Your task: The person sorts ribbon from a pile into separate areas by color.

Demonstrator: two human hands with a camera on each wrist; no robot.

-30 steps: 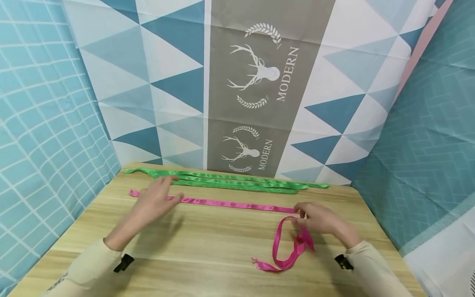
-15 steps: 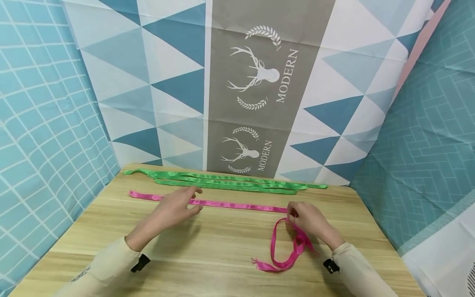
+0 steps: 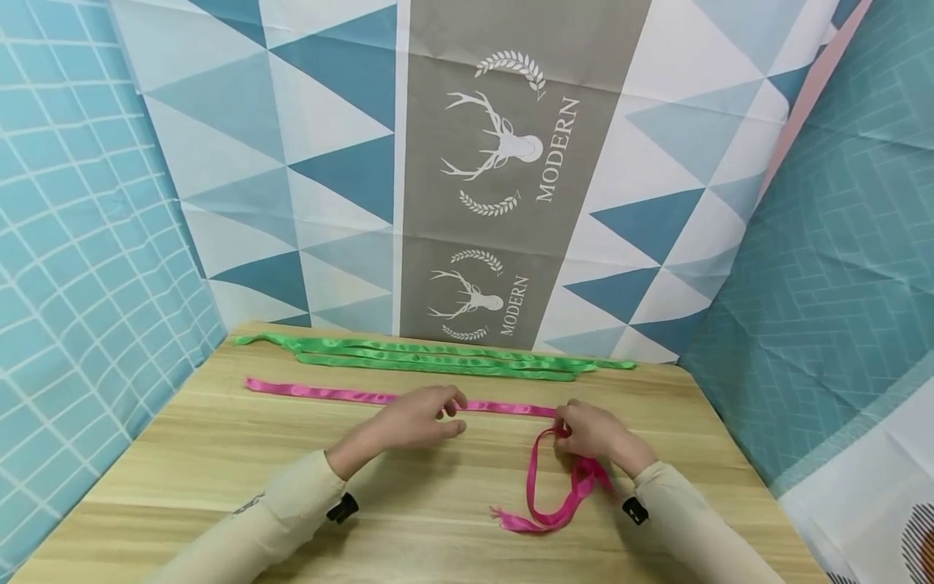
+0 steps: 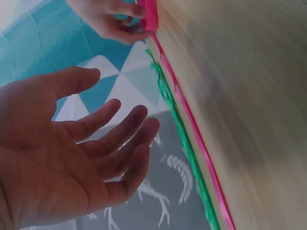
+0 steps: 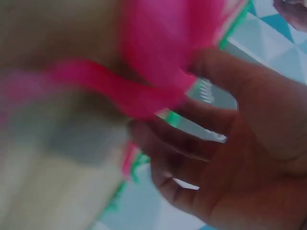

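A pink ribbon (image 3: 314, 392) lies stretched straight across the table, and its right end leads up to my right hand (image 3: 594, 430). Between thumb and fingers that hand pinches the pink ribbon, also seen in the right wrist view, where the held ribbon (image 5: 158, 43) is blurred. A loose pink length (image 3: 536, 523) with a frayed end curls on the table below the right hand. My left hand (image 3: 416, 418) hovers over the straight ribbon, hiding part of it. In the left wrist view its fingers (image 4: 120, 127) are relaxed, with nothing between them.
Several green ribbons (image 3: 438, 357) lie side by side along the back edge of the wooden table (image 3: 409, 519). Behind it hangs a patterned cloth (image 3: 343, 195); blue cloths (image 3: 80, 243) close off both sides.
My left hand has moved right along the straight pink ribbon, nearer the right hand. The right hand has closed its fingers on the ribbon and shifted slightly left.
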